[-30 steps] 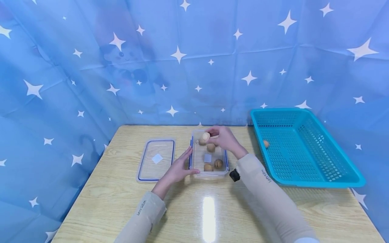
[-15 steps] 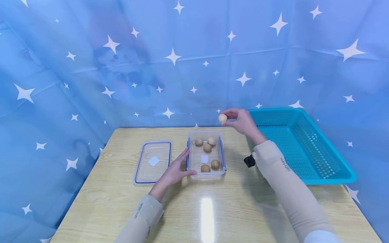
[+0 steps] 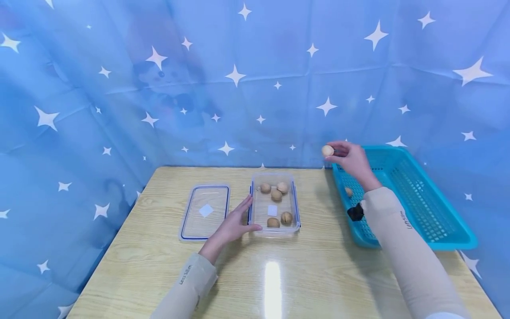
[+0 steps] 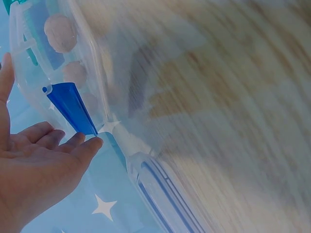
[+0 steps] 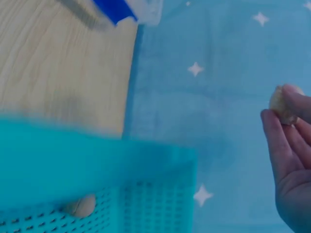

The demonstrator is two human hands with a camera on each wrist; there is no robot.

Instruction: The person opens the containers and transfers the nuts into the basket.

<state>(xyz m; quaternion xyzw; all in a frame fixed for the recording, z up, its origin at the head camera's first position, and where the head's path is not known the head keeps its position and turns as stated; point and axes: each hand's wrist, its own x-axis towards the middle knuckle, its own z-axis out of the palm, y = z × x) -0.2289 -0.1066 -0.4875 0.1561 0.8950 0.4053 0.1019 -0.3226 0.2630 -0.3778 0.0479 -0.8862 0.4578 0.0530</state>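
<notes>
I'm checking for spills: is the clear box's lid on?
No, the lid lies flat on the table, to the left of the open box in the head view.

Head view looks forward and down; nearer, the left wrist shares the box (image 3: 261, 207), the right, the basket (image 3: 428, 206).

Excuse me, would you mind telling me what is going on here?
A person's right hand holds up what looks like a walnut near the far left corner of the teal basket; one similar nut lies inside. The left hand rests against the clear box, which holds five nuts. Its lid lies beside it.
</notes>
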